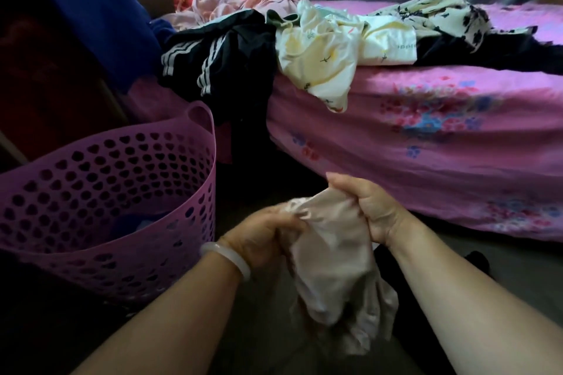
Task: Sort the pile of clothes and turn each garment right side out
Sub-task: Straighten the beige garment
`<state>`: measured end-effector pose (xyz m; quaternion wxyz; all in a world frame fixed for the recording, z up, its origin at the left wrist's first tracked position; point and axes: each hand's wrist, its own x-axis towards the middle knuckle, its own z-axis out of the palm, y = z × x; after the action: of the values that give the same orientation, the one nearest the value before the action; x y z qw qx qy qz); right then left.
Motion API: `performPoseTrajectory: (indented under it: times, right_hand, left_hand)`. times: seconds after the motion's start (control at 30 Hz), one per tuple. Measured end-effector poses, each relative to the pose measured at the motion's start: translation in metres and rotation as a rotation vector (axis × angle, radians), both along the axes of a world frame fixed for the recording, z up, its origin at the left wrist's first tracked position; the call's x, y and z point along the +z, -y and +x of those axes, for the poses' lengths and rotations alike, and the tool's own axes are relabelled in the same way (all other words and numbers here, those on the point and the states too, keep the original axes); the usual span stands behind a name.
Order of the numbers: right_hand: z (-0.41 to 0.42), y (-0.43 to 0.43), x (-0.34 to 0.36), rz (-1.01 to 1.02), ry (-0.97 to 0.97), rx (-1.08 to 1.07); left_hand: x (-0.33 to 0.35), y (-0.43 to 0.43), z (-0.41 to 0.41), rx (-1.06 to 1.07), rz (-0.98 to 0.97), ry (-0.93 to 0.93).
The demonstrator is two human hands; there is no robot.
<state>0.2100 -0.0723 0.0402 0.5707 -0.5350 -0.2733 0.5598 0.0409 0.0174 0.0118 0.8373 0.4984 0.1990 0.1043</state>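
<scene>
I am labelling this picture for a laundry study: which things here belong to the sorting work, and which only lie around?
Job:
pale pink garment, gripped by the left hand and the right hand
pile of clothes

Lying about:
purple basket
pink floral bedsheet under the pile
blue cloth hanging at the left
</scene>
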Motion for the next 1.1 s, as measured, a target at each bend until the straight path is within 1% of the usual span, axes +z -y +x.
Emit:
performPoseTrajectory:
  times: [0.03,0.07,0.1,0.17,0.2,0.23,0.27,0.3,0.33,0.4,0.43,0.5,0.53,0.57,0.6,0.63,0.67,0.7,0.73,0.77,0.8,0.83,0.9,0.93,0.97,1.03,1.07,1.1]
  right_hand:
    - [0.003,0.0,-0.002,-0.011,0.181,0.066]
    - [0.004,0.001,-0.002,-0.044,0.348,0.153]
    - [0.003,0.004,-0.004,-0.092,0.461,0.252]
    - [-0.004,0.007,-0.004,-0.172,0.554,0.4]
    - [-0.008,0.006,-0.003,-0.176,0.595,0.415]
    - [-0.01,0.003,-0.003,-0.147,0.64,0.369]
    - [-0.012,-0.001,-0.002,-0.106,0.659,0.291]
    - [-0.012,-0.005,-0.001,-0.071,0.639,0.216]
    - [-0.012,-0.008,0.002,-0.044,0.581,0.151]
    - [-0.009,-0.01,0.005,-0.001,0.485,0.047]
    - [-0.007,-0.01,0.006,0.027,0.46,0.013]
    - [-0.005,-0.008,0.01,0.079,0.392,-0.031]
    - [-0.005,-0.006,0.015,0.091,0.36,-0.047]
    - [-0.004,-0.006,0.016,0.096,0.349,-0.064]
    - [-0.003,-0.007,0.018,0.093,0.326,-0.081]
    - [-0.001,-0.007,0.02,0.094,0.285,-0.108]
    - [0.0,-0.008,0.022,0.1,0.195,-0.14]
    - [0.002,-0.009,0.023,0.1,0.073,-0.165]
    - [0.003,-0.009,0.025,0.081,-0.054,-0.183]
    - [0.002,-0.009,0.027,0.062,-0.145,-0.192]
    - [0.002,-0.009,0.029,0.043,-0.195,-0.202]
    - [0.002,-0.01,0.029,0.032,-0.227,-0.215]
    - [0.006,-0.013,0.027,0.022,-0.271,-0.253]
    - [0.009,-0.014,0.025,0.024,-0.296,-0.265]
    - [0.011,-0.013,0.023,0.038,-0.315,-0.267]
    - [0.014,-0.007,0.017,0.021,-0.303,-0.197]
    - [0.013,-0.003,0.011,-0.021,-0.255,-0.101]
    - [0.009,0.001,0.005,-0.085,-0.166,0.005]
  left_hand:
    - [0.006,-0.004,-0.002,0.051,0.022,0.036]
    - [0.013,-0.007,-0.003,0.098,0.085,0.033]
    - [0.018,-0.009,-0.004,0.129,0.191,0.01]
    - [0.027,-0.012,-0.002,0.112,0.506,-0.043]
    - [0.031,-0.011,0.001,0.092,0.657,-0.063]
    - [0.033,-0.01,0.004,0.079,0.78,-0.084]
    - [0.036,-0.01,0.005,0.075,0.862,-0.104]
    - [0.039,-0.011,0.006,0.079,0.909,-0.122]
    - [0.042,-0.013,0.005,0.079,0.92,-0.145]
    - [0.045,-0.019,-0.002,0.023,0.874,-0.223]
    - [0.046,-0.022,-0.006,-0.035,0.892,-0.287]
    - [0.044,-0.024,-0.012,-0.153,1.017,-0.453]
    - [0.045,-0.024,-0.014,-0.16,1.05,-0.523]
    - [0.045,-0.024,-0.016,-0.11,1.027,-0.545]
    - [0.045,-0.025,-0.018,-0.011,0.918,-0.513]
    - [0.045,-0.029,-0.02,0.109,0.708,-0.411]
    - [0.047,-0.034,-0.023,0.207,0.423,-0.256]
    - [0.049,-0.038,-0.027,0.249,0.122,-0.056]
    - [0.05,-0.041,-0.03,0.25,-0.112,0.129]
    - [0.049,-0.041,-0.031,0.236,-0.262,0.232]
    - [0.048,-0.036,-0.03,0.19,-0.317,0.247]
    - [0.041,-0.026,-0.029,0.154,-0.293,0.18]
    - [0.024,-0.004,-0.022,0.104,-0.194,-0.065]
    - [0.019,0.003,-0.02,0.097,-0.149,-0.144]
    - [0.017,0.006,-0.018,0.112,-0.111,-0.164]
    - [0.019,-0.001,-0.014,0.193,-0.102,-0.103]
    - [0.024,-0.005,-0.013,0.237,-0.142,-0.075]
    - [0.027,-0.01,-0.012,0.267,-0.173,-0.055]
